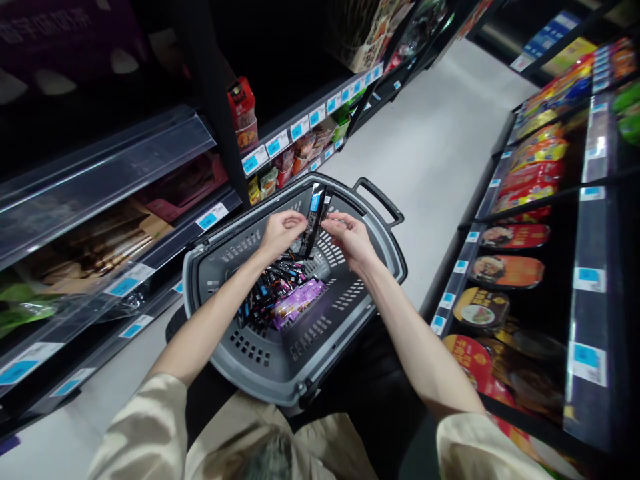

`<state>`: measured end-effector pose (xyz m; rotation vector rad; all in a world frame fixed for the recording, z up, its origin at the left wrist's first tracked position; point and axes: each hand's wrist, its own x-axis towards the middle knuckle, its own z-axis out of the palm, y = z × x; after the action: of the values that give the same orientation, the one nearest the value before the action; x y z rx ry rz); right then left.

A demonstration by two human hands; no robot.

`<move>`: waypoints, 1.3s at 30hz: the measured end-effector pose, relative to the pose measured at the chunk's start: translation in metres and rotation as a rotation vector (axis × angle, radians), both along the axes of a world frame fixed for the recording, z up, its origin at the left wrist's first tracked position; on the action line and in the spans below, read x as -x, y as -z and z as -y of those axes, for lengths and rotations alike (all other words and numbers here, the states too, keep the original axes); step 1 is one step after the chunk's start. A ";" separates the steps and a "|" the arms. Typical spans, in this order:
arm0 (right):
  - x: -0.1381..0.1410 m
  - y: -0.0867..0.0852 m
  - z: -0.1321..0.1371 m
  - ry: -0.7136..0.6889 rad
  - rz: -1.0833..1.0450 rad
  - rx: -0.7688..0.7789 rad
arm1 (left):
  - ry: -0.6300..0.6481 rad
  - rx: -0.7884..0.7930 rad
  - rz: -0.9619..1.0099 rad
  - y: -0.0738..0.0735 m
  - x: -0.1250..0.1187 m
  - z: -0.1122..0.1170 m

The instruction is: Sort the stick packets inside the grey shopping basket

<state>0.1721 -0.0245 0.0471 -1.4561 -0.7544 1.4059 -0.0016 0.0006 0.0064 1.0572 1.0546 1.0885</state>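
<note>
Over a grey shopping basket [350, 313], my left hand [284, 233] pinches the left edge of a slim black packet [313, 223] with a blue patch near its top. My right hand [350, 239] is closed at the right side, where a second narrow black strip [326, 200] shows close beside the first; whether they are separate packets I cannot tell. Beneath my hands, a heap of small dark packets [265, 287] with pink and blue marks lies on the basket's bottom. Shiny purple packets [299, 303] rest at the front of that heap.
Dark store shelves with price tags [277, 143] run along the left. The right shelf holds bowl-shaped food packs [507, 270] and red and yellow bags [535, 170]. Between them stretches a pale aisle floor [440, 133]. The basket's handle [383, 200] sticks out toward the aisle.
</note>
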 end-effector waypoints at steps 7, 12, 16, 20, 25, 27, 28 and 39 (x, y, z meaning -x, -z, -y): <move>-0.001 0.001 0.001 -0.141 0.008 0.095 | 0.009 -0.103 -0.110 0.006 0.001 -0.001; 0.001 0.005 0.004 -0.302 -0.054 0.121 | -0.004 -0.074 -0.080 0.006 0.000 -0.001; -0.001 0.008 0.002 -0.139 -0.052 0.008 | -0.012 -0.002 0.001 0.003 0.001 -0.004; -0.004 0.009 -0.002 0.041 -0.103 -0.062 | 0.009 0.030 0.030 0.003 0.003 -0.005; -0.004 0.011 -0.002 0.106 -0.157 -0.050 | -0.034 0.048 0.086 -0.001 0.003 -0.002; -0.002 0.010 -0.002 0.091 -0.195 -0.029 | -0.078 0.011 0.086 -0.003 0.002 -0.002; -0.001 0.009 -0.002 0.076 -0.210 -0.018 | -0.104 -0.012 0.086 -0.003 0.002 -0.003; 0.008 0.004 0.004 -0.165 -0.111 0.061 | -0.117 -0.031 0.136 -0.003 0.001 0.000</move>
<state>0.1640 -0.0287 0.0429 -1.3750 -0.7812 1.6338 -0.0029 0.0010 0.0095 0.9412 1.0031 1.2568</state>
